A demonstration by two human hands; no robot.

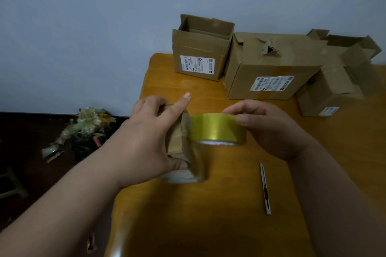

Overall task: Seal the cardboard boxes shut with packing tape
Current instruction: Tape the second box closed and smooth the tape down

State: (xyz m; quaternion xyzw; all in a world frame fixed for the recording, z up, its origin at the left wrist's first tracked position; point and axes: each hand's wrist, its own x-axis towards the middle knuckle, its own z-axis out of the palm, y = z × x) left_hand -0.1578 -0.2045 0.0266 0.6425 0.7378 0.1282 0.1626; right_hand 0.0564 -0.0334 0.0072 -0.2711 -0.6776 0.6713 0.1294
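Note:
A small cardboard box (177, 142) stands on the wooden table (208, 225), and my left hand (152, 131) grips it from the left, thumb low on its front and index finger raised. Just right of the box my right hand (269, 129) holds a roll of yellowish packing tape (217, 130), fingers curled over its top. A clear strip runs from the roll onto the box's right face. Three more cardboard boxes wait at the back: an open one (198, 52), a larger torn one (269, 69) and one with loose flaps (338, 81).
A slim utility knife (264, 188) lies on the table below my right hand. On the dark floor to the left sits a heap of crumpled tape and scraps (83, 131). A pale wall rises behind the table.

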